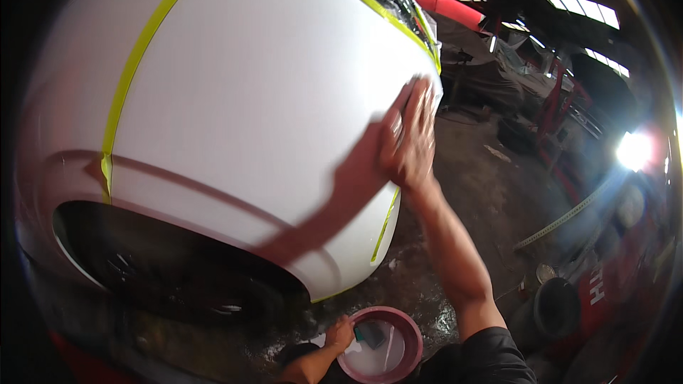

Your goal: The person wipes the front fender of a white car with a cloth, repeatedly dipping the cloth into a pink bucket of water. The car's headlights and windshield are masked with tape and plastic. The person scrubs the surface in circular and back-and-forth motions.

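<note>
White car panel (249, 99), taped w/ yellow-green masking tape (131, 71): right hand (410, 135) pressed flat & open on its far edge. Left hand (340, 333) well below, gripping pink basin (413, 341) rim, sponge (371, 334) just beside.

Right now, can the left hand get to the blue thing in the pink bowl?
Probably yes. The left hand rests on the pink bowl's rim, right beside the blue pad lying in the water, with nothing between them. The right hand is up on the white car panel.
</note>
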A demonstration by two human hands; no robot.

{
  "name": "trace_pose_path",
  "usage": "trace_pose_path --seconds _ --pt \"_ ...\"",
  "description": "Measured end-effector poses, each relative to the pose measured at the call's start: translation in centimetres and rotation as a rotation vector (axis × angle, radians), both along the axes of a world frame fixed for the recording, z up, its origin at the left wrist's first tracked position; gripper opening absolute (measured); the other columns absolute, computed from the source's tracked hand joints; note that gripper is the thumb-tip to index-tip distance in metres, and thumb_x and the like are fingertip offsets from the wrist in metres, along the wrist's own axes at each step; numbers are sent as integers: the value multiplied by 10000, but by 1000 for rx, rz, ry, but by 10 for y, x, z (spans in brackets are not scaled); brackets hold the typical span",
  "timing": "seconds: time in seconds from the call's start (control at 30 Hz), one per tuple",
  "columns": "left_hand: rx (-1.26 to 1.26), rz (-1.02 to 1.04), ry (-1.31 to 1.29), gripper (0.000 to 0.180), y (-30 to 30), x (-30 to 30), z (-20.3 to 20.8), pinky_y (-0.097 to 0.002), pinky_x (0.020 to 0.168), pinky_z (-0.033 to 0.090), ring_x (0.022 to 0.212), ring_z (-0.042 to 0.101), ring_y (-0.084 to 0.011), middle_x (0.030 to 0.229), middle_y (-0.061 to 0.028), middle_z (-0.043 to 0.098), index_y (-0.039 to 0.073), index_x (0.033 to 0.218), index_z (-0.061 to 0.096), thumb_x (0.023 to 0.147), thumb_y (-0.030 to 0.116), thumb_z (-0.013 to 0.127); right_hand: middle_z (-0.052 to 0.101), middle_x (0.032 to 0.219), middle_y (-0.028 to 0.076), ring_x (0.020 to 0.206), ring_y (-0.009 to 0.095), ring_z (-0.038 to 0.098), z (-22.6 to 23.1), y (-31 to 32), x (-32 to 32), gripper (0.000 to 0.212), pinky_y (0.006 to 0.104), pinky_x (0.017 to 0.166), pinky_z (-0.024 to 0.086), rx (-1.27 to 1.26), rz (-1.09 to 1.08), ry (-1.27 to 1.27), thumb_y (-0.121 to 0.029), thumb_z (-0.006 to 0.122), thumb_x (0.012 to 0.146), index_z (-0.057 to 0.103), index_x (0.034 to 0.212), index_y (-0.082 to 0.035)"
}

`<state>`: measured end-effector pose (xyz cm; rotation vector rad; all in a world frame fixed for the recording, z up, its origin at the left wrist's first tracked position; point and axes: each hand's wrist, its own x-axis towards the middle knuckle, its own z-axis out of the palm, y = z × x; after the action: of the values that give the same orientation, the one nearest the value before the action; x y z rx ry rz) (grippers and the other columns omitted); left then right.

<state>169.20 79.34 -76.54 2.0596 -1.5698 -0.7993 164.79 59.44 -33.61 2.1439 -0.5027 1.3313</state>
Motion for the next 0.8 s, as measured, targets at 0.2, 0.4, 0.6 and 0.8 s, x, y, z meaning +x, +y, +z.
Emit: trace_pose_path --seconds 0.2,0.4,0.6,0.8 --pt "-42 -56 -11 349 -2 -5 -4 -502 833 493 954 610 -445 1073 -251 605 -12 1068 504 918 303 517 466 1331 310 1265 410 461 -151 38 -2 596 627 1091 240 -81 131 166 -291 576 836 467 1297 71" --pt "-42 9 13 304 10 1 -42 -500 792 502 971 618 -414 1072 -216 622 26 1072 513 921 289 510 348 1426 302 1336 439 323 63 3 30 558 530 1114 235 -144 7 -174 -207 501 923 358 1374 90" --pt "-206 61 172 256 2 -4 -21 -482 787 498 934 624 -390 975 -218 637 101 1043 587 886 269 474 261 1497 269 1384 438 269 -132 24 -4 634 580 1147 151 -144 114 470 -208 469 894 272 1447 30" --pt "-198 227 208 244 -6 -16 -57 -491 766 488 907 626 -399 1061 -225 606 7 1020 524 886 209 494 398 1400 275 1276 436 405 77 -56 4 520 506 1085 303 -269 -150 65 -272 474 966 393 1377 37"
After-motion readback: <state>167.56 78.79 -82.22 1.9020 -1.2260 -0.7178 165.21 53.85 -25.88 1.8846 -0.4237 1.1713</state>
